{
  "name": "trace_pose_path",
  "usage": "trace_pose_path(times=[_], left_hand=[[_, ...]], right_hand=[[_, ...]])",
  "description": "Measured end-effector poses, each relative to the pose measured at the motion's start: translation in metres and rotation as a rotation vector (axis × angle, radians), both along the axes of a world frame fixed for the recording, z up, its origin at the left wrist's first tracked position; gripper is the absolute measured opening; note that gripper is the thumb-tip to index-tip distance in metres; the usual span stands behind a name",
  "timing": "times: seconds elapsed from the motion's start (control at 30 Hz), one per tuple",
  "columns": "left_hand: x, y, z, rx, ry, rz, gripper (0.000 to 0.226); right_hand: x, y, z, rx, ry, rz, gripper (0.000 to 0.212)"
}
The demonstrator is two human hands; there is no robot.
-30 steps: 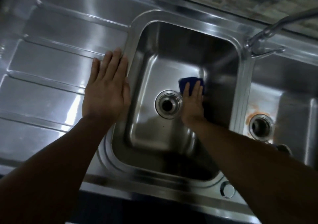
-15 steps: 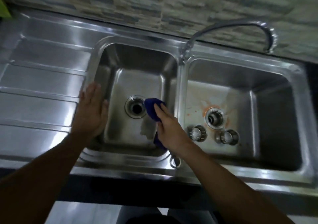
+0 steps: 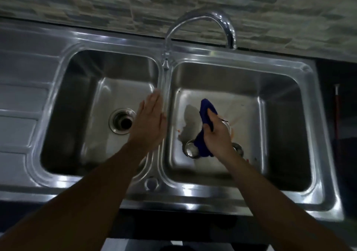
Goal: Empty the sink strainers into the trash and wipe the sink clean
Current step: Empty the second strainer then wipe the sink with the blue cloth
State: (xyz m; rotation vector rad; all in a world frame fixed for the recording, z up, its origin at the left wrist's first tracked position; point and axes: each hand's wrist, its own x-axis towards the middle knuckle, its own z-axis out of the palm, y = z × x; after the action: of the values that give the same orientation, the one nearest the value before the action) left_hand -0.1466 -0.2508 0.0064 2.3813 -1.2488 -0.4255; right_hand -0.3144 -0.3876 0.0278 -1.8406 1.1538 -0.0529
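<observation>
Double steel sink [image 3: 301, 71], two basins. Left hand [image 3: 149, 122]: flat, fingers straight, grasping nothing, over the divider between basins. Right hand [image 3: 218, 135]: clenched around a blue cloth [image 3: 206, 109] low in the right basin. Two strainers [image 3: 191, 148] lie on that basin's floor, beside the cloth. Left drain [image 3: 122, 120]: uncovered.

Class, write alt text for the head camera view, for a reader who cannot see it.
A person's right hand presses a blue cloth onto the stained floor of the right basin of a steel double sink, partly hiding two loose strainers. The left hand lies flat by the divider, under the faucet.
</observation>
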Motion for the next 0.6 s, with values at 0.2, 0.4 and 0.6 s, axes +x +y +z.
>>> trace_pose_path(times=[0.2,0.4,0.6], left_hand=[[0.001,-0.064,-0.015,0.03,-0.093,0.061,0.061],[0.002,-0.069,-0.024,0.02,-0.15,0.086,0.058],[0.001,-0.07,-0.023,-0.012,-0.151,0.082,0.057]], right_hand=[[0.066,-0.053,-0.063,-0.071,0.04,0.158,0.057],[0.128,-0.057,-0.16,-0.257,0.297,0.542,0.072],[0.11,-0.057,-0.193,-0.494,0.217,0.64,0.071]])
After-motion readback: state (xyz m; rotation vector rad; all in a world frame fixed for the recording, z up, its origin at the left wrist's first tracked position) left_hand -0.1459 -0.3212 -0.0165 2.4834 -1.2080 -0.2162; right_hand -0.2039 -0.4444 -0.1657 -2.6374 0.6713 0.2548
